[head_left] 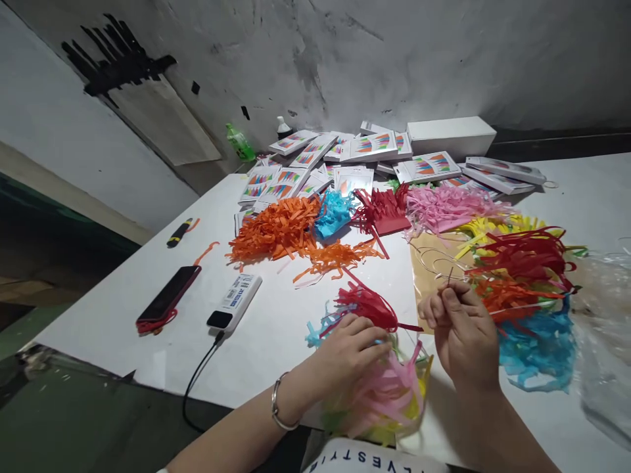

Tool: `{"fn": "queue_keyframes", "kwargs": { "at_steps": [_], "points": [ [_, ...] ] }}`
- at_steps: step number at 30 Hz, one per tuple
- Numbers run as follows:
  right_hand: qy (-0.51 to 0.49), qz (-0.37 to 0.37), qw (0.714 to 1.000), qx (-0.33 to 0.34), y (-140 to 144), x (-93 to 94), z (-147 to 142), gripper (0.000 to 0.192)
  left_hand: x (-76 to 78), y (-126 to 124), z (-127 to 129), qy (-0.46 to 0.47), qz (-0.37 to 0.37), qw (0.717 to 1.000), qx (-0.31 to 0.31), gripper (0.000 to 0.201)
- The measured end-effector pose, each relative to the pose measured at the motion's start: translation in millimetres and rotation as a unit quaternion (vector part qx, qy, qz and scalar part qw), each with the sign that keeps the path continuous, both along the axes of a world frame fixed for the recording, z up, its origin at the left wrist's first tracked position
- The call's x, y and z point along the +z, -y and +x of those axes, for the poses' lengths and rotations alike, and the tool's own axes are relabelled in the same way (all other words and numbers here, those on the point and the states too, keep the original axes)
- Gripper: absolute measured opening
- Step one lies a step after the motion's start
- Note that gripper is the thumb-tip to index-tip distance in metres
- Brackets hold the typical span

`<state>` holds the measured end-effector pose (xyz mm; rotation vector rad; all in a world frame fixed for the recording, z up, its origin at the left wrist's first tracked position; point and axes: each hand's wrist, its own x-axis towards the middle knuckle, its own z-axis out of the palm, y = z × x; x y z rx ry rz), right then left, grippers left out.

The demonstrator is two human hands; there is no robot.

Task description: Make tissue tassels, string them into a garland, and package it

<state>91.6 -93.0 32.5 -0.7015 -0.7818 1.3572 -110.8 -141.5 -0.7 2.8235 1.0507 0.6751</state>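
My left hand (352,351), a bracelet at its wrist, is closed over a bunch of paper tassels near the table's front edge. A red tassel (367,305) sticks out beyond its fingers, and a pink tassel (387,394) with yellow strips hangs below. Its fingertips are partly hidden among the strips. To the right, my raised right hand (461,322) pinches a thin dark stick-like piece (450,277) between thumb and fingers. Loops of white string (428,257) lie behind it over a brown sheet (417,282). Next to it lie red (527,256), orange (507,299) and blue tassels (539,348).
Heaps of orange (279,226), light blue (334,213), dark red (387,213) and pink tassels (451,203) line the table's middle. Behind are several printed packs (369,146) and a white box (451,136). A phone (167,295) and cabled white device (236,302) lie left; clear plastic (606,341) right.
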Motion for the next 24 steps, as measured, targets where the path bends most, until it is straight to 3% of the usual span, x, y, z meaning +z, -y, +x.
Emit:
{"fn": "queue_keyframes", "kwargs": {
  "at_steps": [4,7,11,14,16,19,24],
  "points": [
    [-0.015,-0.002,1.000,-0.018,0,5.3,7,0.016,-24.4,-9,0,-0.123,-0.099,0.986,0.061,0.029],
    [0.002,-0.002,0.999,-0.050,-1,3.2,14,0.017,-24.1,-15,-7,-0.111,-0.134,0.981,0.083,0.023],
    [0.073,0.012,0.993,-0.096,-3,-8.0,26,0.017,11.0,-18,-35,0.032,-0.121,0.981,0.148,0.013],
    [0.185,0.024,0.976,-0.115,-3,-18.6,31,0.014,40.7,-13,-58,0.195,-0.134,0.957,0.170,0.009],
    [0.284,0.051,0.952,-0.107,0,-22.2,29,0.013,50.4,-7,-65,0.323,-0.164,0.919,0.158,0.010],
    [0.384,0.134,0.912,-0.050,12,-16.9,17,0.011,49.0,3,-56,0.481,-0.246,0.831,0.132,0.012],
    [0.407,0.295,0.863,0.053,37,9.7,-8,0.014,39.1,10,-19,0.596,-0.412,0.681,0.109,0.026]
  ]
}}
